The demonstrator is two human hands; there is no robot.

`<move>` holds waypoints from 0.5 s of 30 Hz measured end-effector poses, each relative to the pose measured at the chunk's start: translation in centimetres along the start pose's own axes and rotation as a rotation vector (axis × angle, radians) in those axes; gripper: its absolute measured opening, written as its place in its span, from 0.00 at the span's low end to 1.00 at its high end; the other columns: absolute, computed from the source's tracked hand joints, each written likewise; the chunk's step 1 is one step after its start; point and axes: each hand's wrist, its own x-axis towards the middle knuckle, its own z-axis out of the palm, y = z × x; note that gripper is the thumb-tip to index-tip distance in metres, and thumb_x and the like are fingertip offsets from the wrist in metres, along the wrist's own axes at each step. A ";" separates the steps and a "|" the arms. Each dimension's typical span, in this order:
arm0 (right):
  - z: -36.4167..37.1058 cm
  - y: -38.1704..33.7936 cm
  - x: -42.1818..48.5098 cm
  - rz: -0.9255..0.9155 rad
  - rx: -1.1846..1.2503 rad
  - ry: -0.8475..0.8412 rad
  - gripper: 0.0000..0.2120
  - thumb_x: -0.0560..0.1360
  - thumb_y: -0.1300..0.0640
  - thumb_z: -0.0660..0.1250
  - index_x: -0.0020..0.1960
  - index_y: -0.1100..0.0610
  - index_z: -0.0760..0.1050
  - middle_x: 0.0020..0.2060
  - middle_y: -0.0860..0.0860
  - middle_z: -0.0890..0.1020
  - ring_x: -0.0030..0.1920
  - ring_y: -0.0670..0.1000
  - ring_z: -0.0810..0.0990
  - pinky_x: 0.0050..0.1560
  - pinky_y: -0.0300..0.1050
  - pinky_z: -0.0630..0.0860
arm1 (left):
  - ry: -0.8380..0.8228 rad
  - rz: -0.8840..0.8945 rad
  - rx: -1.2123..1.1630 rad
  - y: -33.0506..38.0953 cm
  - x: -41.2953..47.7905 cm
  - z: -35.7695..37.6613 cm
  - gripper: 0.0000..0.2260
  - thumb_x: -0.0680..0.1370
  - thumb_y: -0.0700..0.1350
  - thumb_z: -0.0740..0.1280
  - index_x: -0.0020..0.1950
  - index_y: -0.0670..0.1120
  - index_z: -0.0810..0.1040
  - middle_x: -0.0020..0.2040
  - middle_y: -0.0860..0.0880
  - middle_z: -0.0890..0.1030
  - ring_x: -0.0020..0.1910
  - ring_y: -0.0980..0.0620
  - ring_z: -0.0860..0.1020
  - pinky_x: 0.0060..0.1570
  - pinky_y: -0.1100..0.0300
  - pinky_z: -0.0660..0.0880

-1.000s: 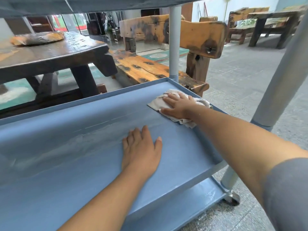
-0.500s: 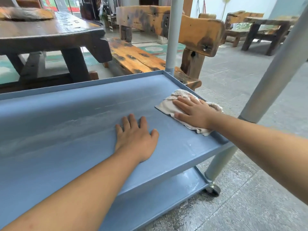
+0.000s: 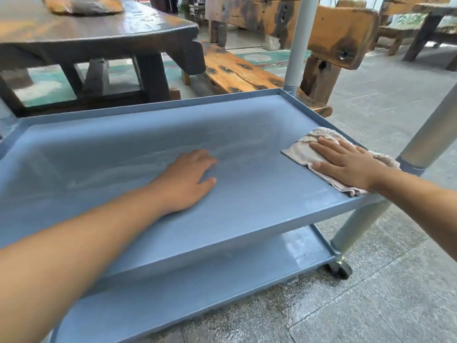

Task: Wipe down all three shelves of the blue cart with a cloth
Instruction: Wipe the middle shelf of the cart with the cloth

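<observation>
The middle shelf point(image 3: 247, 194) lies mostly bare: open blue surface runs from the left hand point(image 3: 188, 179), flat near its centre, to the cloth point(image 3: 300, 151) under the right hand point(image 3: 346, 164) at the right end. A raised rim bounds every side. Two grey posts point(image 3: 295, 43) stand at the right corners. The bottom shelf point(image 3: 197, 298) looks clear, though largely hidden beneath.

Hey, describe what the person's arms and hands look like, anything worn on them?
Both forearms are bare in this view, with no sleeve showing. The left hand and the right hand wear no gloves, and no rings, watch or bracelet are visible. Fingernails look short and unpainted.
</observation>
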 end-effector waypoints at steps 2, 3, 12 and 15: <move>0.2 0.3 0.1 -0.005 0.004 -0.006 0.39 0.69 0.24 0.41 0.79 0.34 0.44 0.80 0.39 0.45 0.81 0.52 0.43 0.78 0.60 0.45 | -0.083 -0.070 0.198 -5.8 -5.6 -2.2 0.29 0.79 0.62 0.52 0.78 0.53 0.61 0.80 0.47 0.56 0.79 0.48 0.55 0.76 0.53 0.51; 0.2 0.5 0.2 -0.011 0.004 -0.010 0.39 0.70 0.24 0.41 0.79 0.34 0.43 0.80 0.40 0.45 0.81 0.52 0.43 0.78 0.60 0.45 | -0.131 -0.171 0.247 -8.4 -8.4 -3.2 0.31 0.78 0.66 0.46 0.79 0.57 0.56 0.81 0.50 0.52 0.79 0.48 0.51 0.77 0.48 0.50; 0.9 -10.9 -1.5 -0.213 -0.036 -0.019 0.32 0.70 0.23 0.31 0.73 0.26 0.33 0.78 0.35 0.40 0.79 0.46 0.34 0.78 0.59 0.39 | -0.110 -0.425 0.248 -13.1 -13.1 -2.3 0.30 0.77 0.67 0.38 0.79 0.63 0.43 0.81 0.54 0.43 0.80 0.49 0.43 0.74 0.38 0.47; 2.0 -20.2 -2.1 -0.205 -0.014 -0.046 0.39 0.70 0.24 0.33 0.78 0.36 0.35 0.79 0.41 0.37 0.80 0.54 0.35 0.77 0.62 0.37 | -0.098 -0.423 0.221 -13.6 -13.0 -2.1 0.29 0.77 0.66 0.39 0.78 0.63 0.42 0.81 0.55 0.42 0.80 0.49 0.42 0.74 0.37 0.46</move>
